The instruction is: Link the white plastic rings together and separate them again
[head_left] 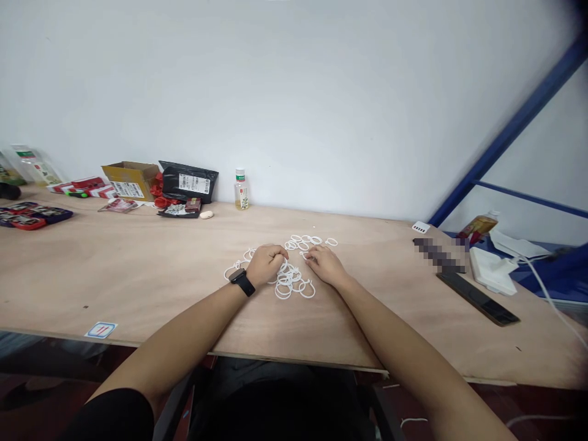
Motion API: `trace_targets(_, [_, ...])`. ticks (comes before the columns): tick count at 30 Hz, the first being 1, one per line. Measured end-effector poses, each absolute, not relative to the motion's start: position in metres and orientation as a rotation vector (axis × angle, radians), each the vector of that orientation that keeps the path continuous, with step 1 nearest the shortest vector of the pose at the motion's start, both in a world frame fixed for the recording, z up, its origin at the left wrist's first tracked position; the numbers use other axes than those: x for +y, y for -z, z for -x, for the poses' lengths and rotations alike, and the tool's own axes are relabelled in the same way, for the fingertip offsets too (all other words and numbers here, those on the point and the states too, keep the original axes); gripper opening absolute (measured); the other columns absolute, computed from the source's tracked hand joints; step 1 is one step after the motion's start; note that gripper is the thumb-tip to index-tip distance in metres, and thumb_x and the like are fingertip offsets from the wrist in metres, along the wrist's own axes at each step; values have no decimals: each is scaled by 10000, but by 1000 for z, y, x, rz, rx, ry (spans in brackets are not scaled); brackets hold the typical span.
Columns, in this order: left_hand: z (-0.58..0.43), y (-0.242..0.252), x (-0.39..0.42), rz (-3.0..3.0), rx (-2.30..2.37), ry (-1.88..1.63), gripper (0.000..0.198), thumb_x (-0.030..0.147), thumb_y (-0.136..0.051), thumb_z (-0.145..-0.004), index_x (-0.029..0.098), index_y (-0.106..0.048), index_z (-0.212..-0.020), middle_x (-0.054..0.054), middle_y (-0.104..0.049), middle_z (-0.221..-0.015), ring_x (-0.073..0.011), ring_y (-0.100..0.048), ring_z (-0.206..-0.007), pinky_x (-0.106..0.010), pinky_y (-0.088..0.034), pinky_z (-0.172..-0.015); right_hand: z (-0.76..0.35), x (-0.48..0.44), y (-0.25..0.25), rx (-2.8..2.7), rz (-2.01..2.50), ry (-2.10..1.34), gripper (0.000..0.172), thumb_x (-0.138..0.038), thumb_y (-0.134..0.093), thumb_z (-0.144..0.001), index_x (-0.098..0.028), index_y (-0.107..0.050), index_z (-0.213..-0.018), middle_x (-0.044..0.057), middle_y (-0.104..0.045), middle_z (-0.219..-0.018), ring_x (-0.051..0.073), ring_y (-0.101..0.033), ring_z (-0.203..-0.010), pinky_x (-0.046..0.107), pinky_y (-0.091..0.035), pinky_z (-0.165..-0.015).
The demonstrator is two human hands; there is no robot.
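Observation:
A loose pile of thin white plastic rings [283, 288], some with a small knob on the rim, lies on the wooden table between and in front of my hands. My left hand [265, 264], with a black watch [242, 282] on its wrist, is closed over the left part of the pile; its curled fingers hide whatever they hold. Just to the right, my right hand [325, 264] has thumb and fingers pinched at a white ring [303, 255]. Further rings [303, 245] lie beyond the hands, and one ring [331, 242] sits apart at the right.
A bottle [241, 191], a black parcel bag [190, 182] and an open cardboard box [131, 180] stand along the wall. To the right are a phone [478, 298], a white charger block [493, 271] with a cable, and a small white power strip [420, 227]. The table's front edge is near my forearms.

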State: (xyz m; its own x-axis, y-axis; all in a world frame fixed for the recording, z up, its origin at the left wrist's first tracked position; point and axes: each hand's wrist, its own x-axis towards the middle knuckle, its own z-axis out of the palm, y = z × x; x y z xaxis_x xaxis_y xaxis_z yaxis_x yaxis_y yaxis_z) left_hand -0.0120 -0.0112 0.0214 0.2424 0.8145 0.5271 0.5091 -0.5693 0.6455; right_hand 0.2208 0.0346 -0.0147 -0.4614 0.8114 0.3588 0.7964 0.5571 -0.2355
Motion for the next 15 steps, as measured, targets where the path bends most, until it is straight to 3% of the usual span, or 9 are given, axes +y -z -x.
trace_targets(3, [11,-21,-12,-2142,1270,-1266,261,106,-443,-726,159,-692,-783,5,-662,-665,-128,-580,-622,-240,-442,-658,-219,32,11,-2333,1236,-57,117,-165,-562,-863,-196,-674,-874,70,-651,-1003,207,-549,-964,329,-401,-864])
trace_targets(7, [11,-22,-13,-2163,1285,-1245,207,107,-438,-722,159,-636,-692,17,-610,-596,-121,-545,-575,-236,-415,-620,-213,22,3,-2218,1136,-150,150,-194,-503,-903,-197,-651,-926,65,-654,-958,197,-569,-922,310,-425,-805])
trace_targets(15, [11,-20,-15,-2150,1199,-1242,224,98,-427,-752,164,-636,-800,6,-672,-698,-122,-596,-633,-230,-436,-641,-205,11,-2,-2227,1025,-261,141,-228,-520,-901,-199,-658,-911,52,-655,-883,181,-582,-842,297,-433,-749])
